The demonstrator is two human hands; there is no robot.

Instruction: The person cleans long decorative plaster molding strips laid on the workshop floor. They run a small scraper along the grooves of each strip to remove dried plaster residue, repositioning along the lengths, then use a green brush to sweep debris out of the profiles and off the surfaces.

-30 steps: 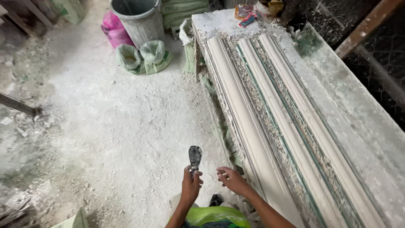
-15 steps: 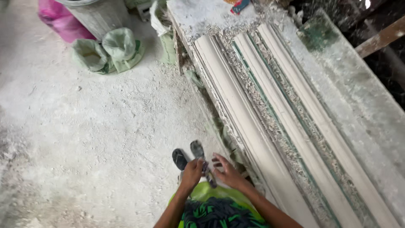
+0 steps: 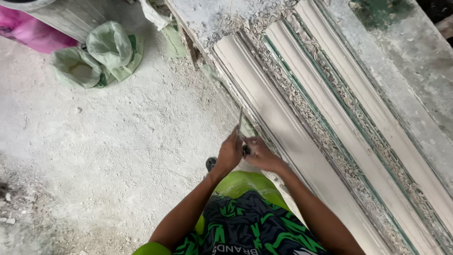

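Note:
My left hand [image 3: 230, 153] and my right hand [image 3: 260, 154] meet in front of my body, both closed around the handle of a thin metal scraper [image 3: 240, 122]. Its blade points up and away, seen edge-on, close to the near edge of the nearest long white plaster moulding [image 3: 278, 127]. The handle is hidden between my fingers. Below my hands are my green and black shorts [image 3: 245, 222] and a dark sandal [image 3: 211, 163] on the dusty floor.
Three long white mouldings lie side by side on a dusty workbench [image 3: 415, 71], with plaster crumbs between them. A green and white sack [image 3: 101, 54], a grey bucket [image 3: 61, 16] and a pink bag [image 3: 26, 35] stand on the floor at the upper left.
The view has dropped and closed in on my hands. The scraper, held flat-faced in my left hand earlier, is now turned edge-on and gripped by both hands, nearer the moulding.

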